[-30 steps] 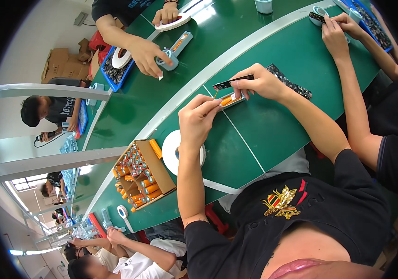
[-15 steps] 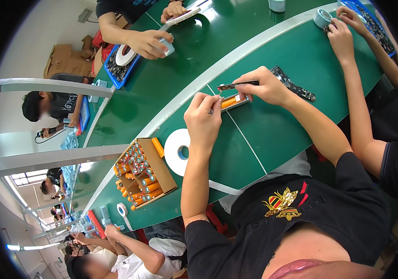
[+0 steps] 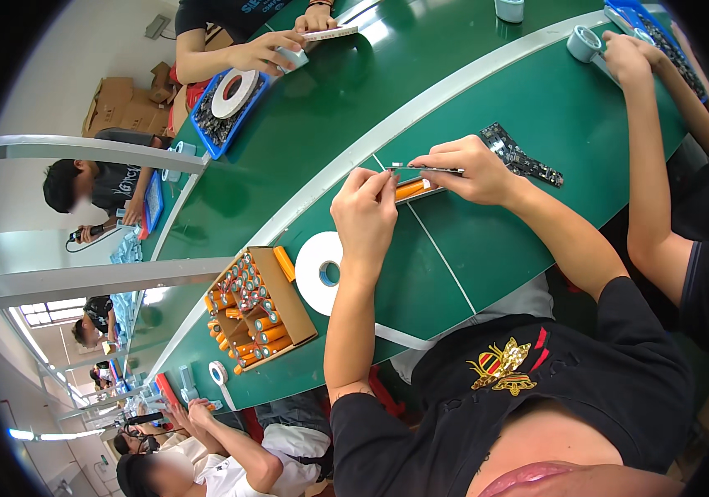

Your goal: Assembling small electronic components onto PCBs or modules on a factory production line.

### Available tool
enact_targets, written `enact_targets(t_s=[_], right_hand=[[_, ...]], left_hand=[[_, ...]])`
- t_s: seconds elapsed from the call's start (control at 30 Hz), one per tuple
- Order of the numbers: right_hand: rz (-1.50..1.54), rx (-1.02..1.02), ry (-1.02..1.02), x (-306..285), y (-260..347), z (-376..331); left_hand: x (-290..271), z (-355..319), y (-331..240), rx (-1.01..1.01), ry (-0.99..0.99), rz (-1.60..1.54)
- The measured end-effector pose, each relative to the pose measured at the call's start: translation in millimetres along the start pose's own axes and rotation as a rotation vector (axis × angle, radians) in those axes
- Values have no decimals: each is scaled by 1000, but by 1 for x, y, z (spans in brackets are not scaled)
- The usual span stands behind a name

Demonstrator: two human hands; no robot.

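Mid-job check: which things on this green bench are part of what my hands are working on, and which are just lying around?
In hand:
left hand and right hand, both on the orange cell pack
thin metal strip, pinched over the pack
dark circuit boards, beside the right hand

Lying about:
white tape roll
box of orange cells
small tape roll
grey tape roll

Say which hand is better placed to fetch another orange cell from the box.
Left. The left hand is nearer the box; the right hand pinches a thin strip on the far side.
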State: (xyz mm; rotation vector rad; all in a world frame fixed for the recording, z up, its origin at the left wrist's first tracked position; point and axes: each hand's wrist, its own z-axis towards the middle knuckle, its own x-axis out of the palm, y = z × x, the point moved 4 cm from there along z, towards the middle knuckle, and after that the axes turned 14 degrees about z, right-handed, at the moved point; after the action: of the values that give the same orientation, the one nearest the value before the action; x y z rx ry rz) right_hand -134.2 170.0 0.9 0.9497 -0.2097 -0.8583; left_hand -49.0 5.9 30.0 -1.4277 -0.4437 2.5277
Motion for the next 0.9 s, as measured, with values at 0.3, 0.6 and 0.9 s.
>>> enact_targets(t_s=[0.3,0.6,0.9], right_hand=[[-155,-85,80,-1,1,-2],[-216,-88,192,-5,10,5],[115,197,245,-3,15,15]], left_hand=[[0,3,1,-54,42,-2],[6,5,8,-68,39,-214],[0,6,11,-5,103,-232]])
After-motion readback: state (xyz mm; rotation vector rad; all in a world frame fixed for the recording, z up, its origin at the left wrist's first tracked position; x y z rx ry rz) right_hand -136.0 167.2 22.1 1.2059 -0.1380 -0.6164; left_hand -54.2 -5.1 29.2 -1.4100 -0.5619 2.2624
